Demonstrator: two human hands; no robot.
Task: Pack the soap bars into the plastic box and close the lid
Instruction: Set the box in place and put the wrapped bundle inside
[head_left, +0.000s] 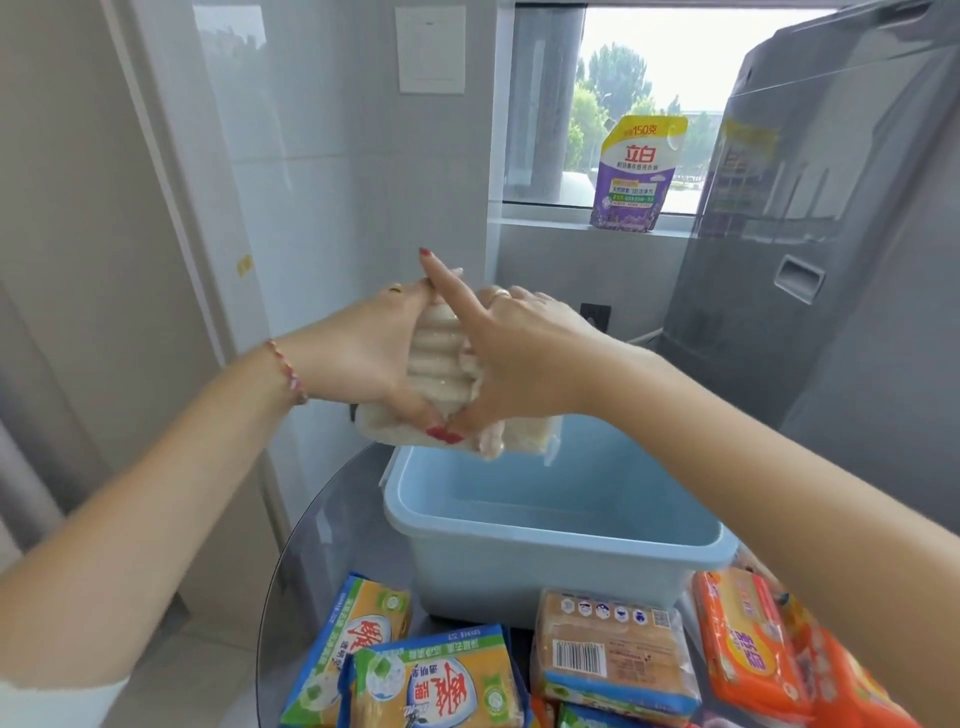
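Note:
A light blue plastic box (550, 551) stands open on a round glass table, and no lid is in view. Above its far left rim both hands hold a pale, ridged soap pack in clear wrap (441, 353). My left hand (358, 353) grips its left side. My right hand (514, 353) grips its right side with the index finger pointing up. In front of the box lie several wrapped soap packs: a blue-and-yellow one (436, 686), another (348, 649), one with a barcode (608, 649) and orange ones (748, 644).
The glass table's (322, 545) curved left edge drops to the floor. A grey washing machine (831, 260) stands at the right behind the box. A purple detergent pouch (636, 174) sits on the window sill. White tiled wall fills the left.

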